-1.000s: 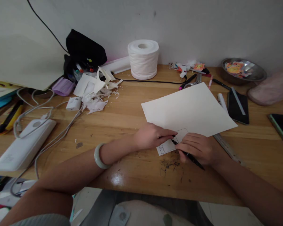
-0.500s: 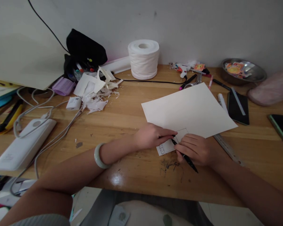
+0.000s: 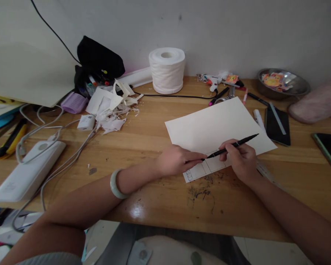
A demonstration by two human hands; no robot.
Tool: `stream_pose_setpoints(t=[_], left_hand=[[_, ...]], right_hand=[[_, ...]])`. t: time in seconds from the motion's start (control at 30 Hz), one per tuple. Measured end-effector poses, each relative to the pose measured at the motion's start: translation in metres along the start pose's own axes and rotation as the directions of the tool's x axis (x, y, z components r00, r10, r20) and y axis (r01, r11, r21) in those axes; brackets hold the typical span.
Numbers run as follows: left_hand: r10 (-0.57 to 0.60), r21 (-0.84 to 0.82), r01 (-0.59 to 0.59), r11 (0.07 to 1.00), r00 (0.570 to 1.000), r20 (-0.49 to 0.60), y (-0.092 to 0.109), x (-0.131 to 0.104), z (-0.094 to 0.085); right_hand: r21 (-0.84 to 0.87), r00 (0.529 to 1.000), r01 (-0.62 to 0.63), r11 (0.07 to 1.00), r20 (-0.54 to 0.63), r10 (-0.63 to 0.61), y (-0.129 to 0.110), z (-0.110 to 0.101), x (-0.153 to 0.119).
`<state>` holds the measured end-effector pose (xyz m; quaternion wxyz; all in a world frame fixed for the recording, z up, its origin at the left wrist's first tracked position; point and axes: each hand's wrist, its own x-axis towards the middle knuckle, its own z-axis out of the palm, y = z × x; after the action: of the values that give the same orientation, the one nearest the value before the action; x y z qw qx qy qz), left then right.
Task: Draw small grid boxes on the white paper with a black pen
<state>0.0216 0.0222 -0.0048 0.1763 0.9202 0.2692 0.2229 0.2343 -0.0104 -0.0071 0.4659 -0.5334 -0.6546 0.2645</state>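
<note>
A white paper sheet (image 3: 217, 125) lies at a slant on the wooden table, with thin black lines and small loops drawn along its near edge. My right hand (image 3: 239, 158) grips a black pen (image 3: 235, 144), its thin end pointing left and down toward my left fingertips. My left hand (image 3: 178, 160) rests over the sheet's near left edge. Its fingers are pressed together at a small black thing, the pen cap by its look (image 3: 203, 159), close beside the pen tip. Part of the sheet is hidden under both hands.
Behind the sheet stand a white paper roll (image 3: 167, 70) and a metal bowl (image 3: 283, 84). Paper scraps (image 3: 113, 106), a white power bank (image 3: 29, 169) and cables lie left. A black phone-like slab (image 3: 278, 125), a ruler (image 3: 267, 175) and a phone (image 3: 329, 151) are right.
My right hand has turned over and moved right and up, swinging the pen's far end from lower right to upper right. More drawn boxes show on the sheet. My left hand stays in place.
</note>
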Motion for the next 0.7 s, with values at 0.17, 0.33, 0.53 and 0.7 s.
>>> stream_pose_setpoints(t=[0.17,0.33,0.53,0.7], left_hand=[[0.003,-0.004,-0.003,1.0,1.0,-0.001,0.0,-0.001,0.001],[0.01,0.005,-0.01,1.0,1.0,-0.006,-0.001,-0.002,0.002],[0.02,0.026,-0.02,0.999,1.0,-0.016,-0.001,-0.002,0.002],[0.008,0.027,-0.008,1.0,1.0,-0.014,0.0,-0.001,0.001]], right_hand=[[-0.029,0.961,0.181,0.983,0.219,-0.17,-0.002,-0.001,-0.003],[-0.099,0.902,0.365,0.926,0.285,-0.325,-0.018,0.001,0.001],[-0.15,0.888,0.413,0.898,0.287,-0.36,-0.027,0.004,0.005],[-0.126,0.888,0.413,0.902,0.273,-0.369,-0.025,0.004,0.004]])
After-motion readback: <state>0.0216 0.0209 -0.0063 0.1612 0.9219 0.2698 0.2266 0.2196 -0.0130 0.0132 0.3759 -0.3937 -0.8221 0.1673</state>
